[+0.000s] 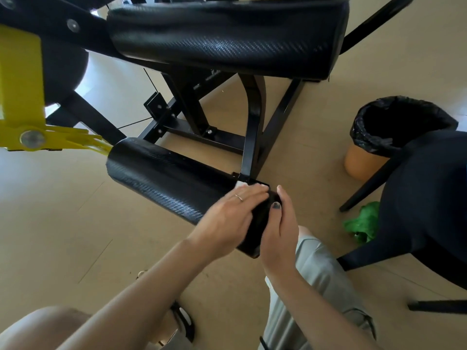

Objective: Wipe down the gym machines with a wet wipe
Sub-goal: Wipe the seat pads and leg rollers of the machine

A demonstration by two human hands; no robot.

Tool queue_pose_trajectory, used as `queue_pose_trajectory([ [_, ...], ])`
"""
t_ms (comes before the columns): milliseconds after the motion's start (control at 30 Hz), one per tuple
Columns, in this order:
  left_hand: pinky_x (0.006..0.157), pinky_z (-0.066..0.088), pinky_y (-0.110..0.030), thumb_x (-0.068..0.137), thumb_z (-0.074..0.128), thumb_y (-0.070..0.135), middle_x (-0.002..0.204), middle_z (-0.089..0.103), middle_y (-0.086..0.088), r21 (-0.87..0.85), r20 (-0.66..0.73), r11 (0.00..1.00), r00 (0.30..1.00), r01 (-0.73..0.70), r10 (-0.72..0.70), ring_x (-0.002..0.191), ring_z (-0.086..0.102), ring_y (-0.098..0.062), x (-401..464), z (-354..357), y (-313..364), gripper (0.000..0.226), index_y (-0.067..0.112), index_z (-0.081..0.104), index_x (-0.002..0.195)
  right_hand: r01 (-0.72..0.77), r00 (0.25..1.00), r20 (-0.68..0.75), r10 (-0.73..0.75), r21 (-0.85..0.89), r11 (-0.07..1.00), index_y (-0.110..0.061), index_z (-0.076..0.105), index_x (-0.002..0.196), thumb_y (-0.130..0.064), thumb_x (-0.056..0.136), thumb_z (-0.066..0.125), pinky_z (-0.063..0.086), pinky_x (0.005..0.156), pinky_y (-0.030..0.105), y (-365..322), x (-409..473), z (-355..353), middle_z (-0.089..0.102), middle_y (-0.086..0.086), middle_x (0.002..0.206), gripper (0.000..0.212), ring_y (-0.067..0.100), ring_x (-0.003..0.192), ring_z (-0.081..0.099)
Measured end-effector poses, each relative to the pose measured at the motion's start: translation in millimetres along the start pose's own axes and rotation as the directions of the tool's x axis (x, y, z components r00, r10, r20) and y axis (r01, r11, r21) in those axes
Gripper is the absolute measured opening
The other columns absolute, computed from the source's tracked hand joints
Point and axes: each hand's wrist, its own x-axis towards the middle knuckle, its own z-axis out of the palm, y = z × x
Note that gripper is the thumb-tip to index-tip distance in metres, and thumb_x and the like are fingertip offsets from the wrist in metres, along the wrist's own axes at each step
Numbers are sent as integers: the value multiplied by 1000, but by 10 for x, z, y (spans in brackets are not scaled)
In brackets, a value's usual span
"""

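A black padded roller (161, 175) of a gym machine lies low across the middle of the view. My left hand (227, 215) lies flat on the roller's near end with straight fingers, pressing a white wet wipe (239, 183) whose edge peeks out past the fingertips. My right hand (276, 223) grips the end of the same roller, thumb on its cap. Above it sits a larger black seat pad (227, 34) on a black steel frame (250, 127).
A yellow machine arm (22, 97) stands at the left. A tan bin with a black liner (379, 137) stands on the floor at the right, beside a black padded stool (427, 198). A green wipe packet (364, 223) lies on the floor under it.
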Motion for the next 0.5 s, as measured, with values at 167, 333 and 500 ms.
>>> queue_pose_trajectory([
  [167,119,17,-10,101,36,10,157,41,8,4,59,999,997,-47,47,143,31,0,-14,-84,84,52,21,42,151,-68,998,-10,69,82,994,-27,52,145,-40,100,34,41,115,34,-92,-9,-83,57,-16,142,50,-3,132,50],
  [333,116,35,-32,106,41,31,148,36,14,233,15,973,1000,3,-7,138,33,-8,-116,-305,-147,43,34,44,149,-65,998,10,64,29,997,-27,48,147,-37,100,31,39,116,28,-142,-12,-103,52,-20,146,52,-12,133,43],
  [500,98,48,-30,106,45,28,125,47,5,350,52,937,999,-21,4,107,48,-10,-32,-320,7,45,28,43,151,-67,998,8,67,33,997,-27,49,147,-37,101,31,42,114,39,-107,-8,-101,54,-17,145,51,-1,135,47],
])
